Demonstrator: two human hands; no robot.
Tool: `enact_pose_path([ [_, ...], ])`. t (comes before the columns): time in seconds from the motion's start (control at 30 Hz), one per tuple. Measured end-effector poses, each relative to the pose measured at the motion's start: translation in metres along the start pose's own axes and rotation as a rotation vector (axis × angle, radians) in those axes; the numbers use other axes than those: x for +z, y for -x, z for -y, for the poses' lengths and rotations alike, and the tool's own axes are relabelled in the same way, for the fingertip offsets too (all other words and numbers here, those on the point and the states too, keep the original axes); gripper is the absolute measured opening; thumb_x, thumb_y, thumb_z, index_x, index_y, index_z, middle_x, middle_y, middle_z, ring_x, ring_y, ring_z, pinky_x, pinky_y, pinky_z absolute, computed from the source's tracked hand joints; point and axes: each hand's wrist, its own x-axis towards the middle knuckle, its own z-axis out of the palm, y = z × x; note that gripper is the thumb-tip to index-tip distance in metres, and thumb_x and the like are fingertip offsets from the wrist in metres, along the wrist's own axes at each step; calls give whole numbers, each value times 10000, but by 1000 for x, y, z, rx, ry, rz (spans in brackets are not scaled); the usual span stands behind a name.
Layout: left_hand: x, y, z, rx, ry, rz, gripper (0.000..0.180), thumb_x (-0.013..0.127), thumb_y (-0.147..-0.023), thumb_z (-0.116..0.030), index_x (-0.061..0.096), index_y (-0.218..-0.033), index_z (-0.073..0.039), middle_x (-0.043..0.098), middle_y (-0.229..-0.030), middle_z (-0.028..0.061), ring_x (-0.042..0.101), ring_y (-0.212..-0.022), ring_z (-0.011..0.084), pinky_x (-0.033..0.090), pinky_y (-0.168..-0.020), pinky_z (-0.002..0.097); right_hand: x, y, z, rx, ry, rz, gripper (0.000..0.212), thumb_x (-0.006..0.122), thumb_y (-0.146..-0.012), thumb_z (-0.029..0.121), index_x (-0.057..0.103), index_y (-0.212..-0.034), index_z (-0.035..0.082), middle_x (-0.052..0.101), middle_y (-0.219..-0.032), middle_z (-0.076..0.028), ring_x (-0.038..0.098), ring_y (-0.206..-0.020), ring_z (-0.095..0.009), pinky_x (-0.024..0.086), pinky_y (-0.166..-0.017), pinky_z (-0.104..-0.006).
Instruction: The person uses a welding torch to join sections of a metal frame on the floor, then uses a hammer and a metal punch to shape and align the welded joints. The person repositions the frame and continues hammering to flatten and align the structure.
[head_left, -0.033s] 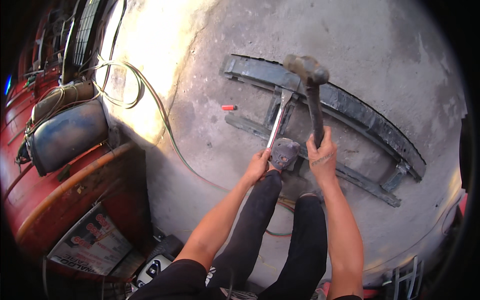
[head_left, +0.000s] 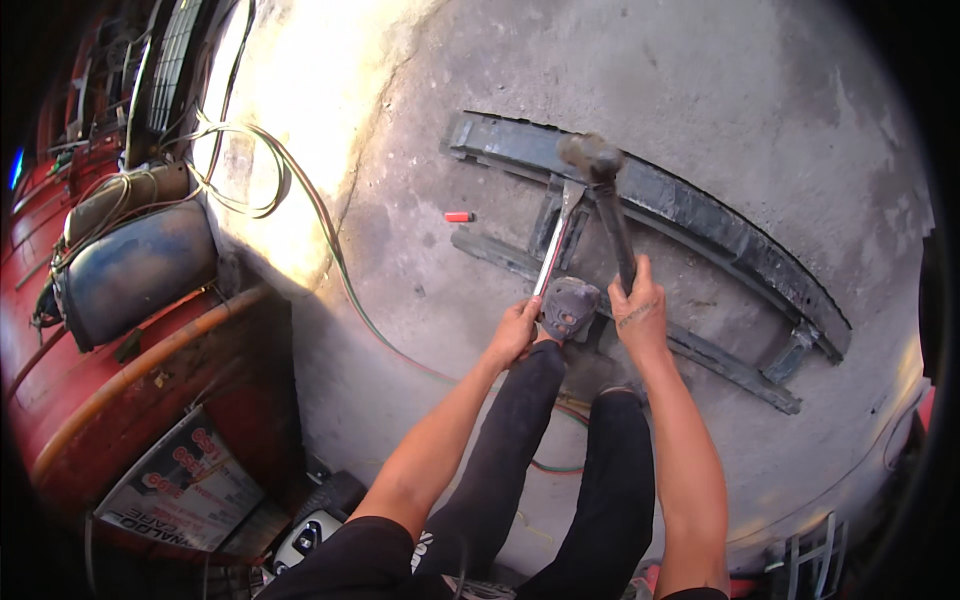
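Observation:
My left hand (head_left: pixel 517 328) is closed around the near end of a long steel chisel-like bar (head_left: pixel 550 257) with a flat, widened tip. That tip rests against the near side of a curved dark metal beam (head_left: pixel 700 219), where a short upright meets it. In my right hand (head_left: pixel 640 310) is the handle of a hammer (head_left: pixel 617 230). Its heavy rusty head, slightly blurred, hangs over the beam, just right of and beyond the bar's tip. A thinner straight rail (head_left: pixel 725 364) lies nearer me, joined to the beam by short uprights.
My left shoe (head_left: pixel 570 306) is on the near rail. A small red object (head_left: pixel 459 217) lies on the concrete left of the frame. Red and green hoses (head_left: pixel 338 262) snake along the floor, past a blue-grey tank (head_left: pixel 140 265) and a red metal body (head_left: pixel 200 365) at left.
The hammer has swung left and a little toward me, its head now closer to the bar's tip. My right hand shifted slightly left; the left hand and bar stayed still.

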Motion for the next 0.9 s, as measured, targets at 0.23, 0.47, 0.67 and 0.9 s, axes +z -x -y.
enact_pose_path([
  [0.23,-15,17,-19,-40,-73,-31,446,449,-1079,-483,538,-973,-59,372,-557,-42,324,-384,84,236,-339,306,-41,-15,42,164,-22,40,256,621,-865,164,552,-1002,-41,616,-703,-190,627,-624,-313,498,-659,-449],
  [0.47,-1,-4,-14,30,-115,-20,469,456,-1076,-482,554,-959,-38,398,-567,-32,337,-397,90,263,-353,313,-12,-7,41,-19,-176,-197,202,618,-904,64,540,-1071,-17,604,-696,-175,633,-620,-327,490,-626,-406],
  [0.67,-12,1,0,79,-187,-100,487,465,-1077,-458,598,-960,-4,451,-586,-9,419,-453,107,328,-407,331,2,-15,2,257,111,151,255,608,-872,134,549,-1030,-58,630,-788,-279,669,-758,-414,506,-719,-468],
  [0.9,-11,-5,10,161,-150,-126,488,490,-1075,-436,623,-984,24,472,-619,-13,449,-531,101,373,-487,301,-39,9,59,131,-178,-125,166,608,-884,72,554,-1009,-23,570,-693,-128,548,-611,-214,466,-612,-368],
])
